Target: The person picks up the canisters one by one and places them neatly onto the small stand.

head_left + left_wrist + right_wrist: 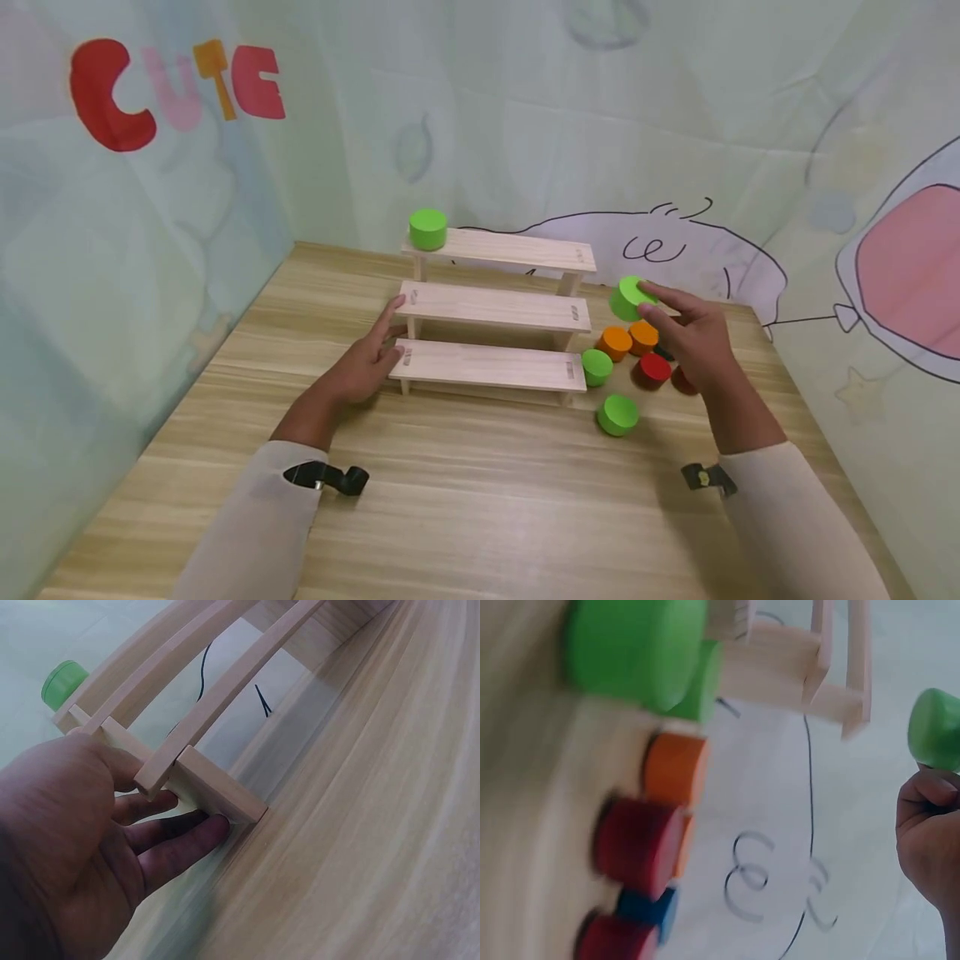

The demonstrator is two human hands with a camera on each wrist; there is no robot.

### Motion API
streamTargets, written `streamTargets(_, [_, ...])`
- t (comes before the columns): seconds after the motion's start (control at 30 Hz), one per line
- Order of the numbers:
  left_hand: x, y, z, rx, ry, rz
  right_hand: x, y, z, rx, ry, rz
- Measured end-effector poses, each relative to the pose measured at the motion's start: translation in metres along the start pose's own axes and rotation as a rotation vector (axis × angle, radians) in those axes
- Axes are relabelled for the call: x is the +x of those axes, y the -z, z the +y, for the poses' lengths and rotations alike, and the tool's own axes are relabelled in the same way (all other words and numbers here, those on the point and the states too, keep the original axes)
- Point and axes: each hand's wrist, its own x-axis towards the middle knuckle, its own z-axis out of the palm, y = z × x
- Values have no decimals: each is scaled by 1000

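A three-step wooden rack [491, 312] stands on the table, with one green cylinder [427, 228] on the left end of its top step. My left hand [371, 354] rests with straight fingers against the rack's left end [202, 787], fingers [176, 844] touching the lowest step's side. My right hand [686, 325] holds a green cylinder [628, 298] in the air, right of the rack's middle step; the right wrist view shows that cylinder [934, 727] pinched at the fingertips.
Loose cylinders lie on the table right of the rack: two green [617, 414], two orange [615, 342], two red [654, 367], and a blue one [649, 911] among them. Cloth walls enclose the wooden table [465, 500] on three sides.
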Motion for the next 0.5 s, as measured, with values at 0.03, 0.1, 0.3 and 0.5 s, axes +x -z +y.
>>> streamTargets(0.03, [0,0,0,1,1,0,7,-5,-4,8,-1,-7])
streamTargets(0.1, [0,0,0,2,3,2,20,-14,-12,17,6,-18])
streamTargets(0.3, [3,-3,2,-13,1,0,52,-36,-30,42,23,-29])
streamTargets(0.5, [5,-4,2,-6,-3,-2,77,-48,-46,22,70,-33])
